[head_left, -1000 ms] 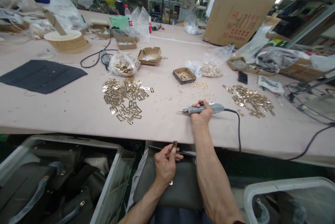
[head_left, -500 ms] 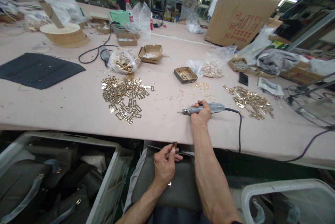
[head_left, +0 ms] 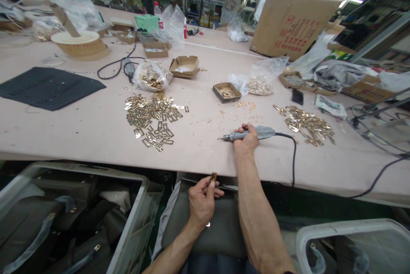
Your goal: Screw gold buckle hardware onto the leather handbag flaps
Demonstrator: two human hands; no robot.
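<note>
Between thumb and fingers, my left hand (head_left: 202, 201) pinches a small gold metal plate (head_left: 213, 176) just off the table's front edge. Below it lies a dark grey-green bag (head_left: 221, 234) on my lap. My right hand (head_left: 246, 138) is wrapped round a grey electric screwdriver (head_left: 265, 132) resting low over the table, its bit pointing left. A black cord runs from the tool's rear. To the left is a pile of gold rectangular frames (head_left: 156, 116); to the right, a pile of gold plates (head_left: 309, 124). Tiny gold screws (head_left: 246, 105) lie scattered beyond my right hand.
A small box of tiny parts (head_left: 226, 92) and a bag of parts (head_left: 261, 85) stand farther back. At left lies a dark sheet (head_left: 48, 87). White crates (head_left: 141, 188) with dark bags flank my lap. A large carton (head_left: 293, 26) stands behind.
</note>
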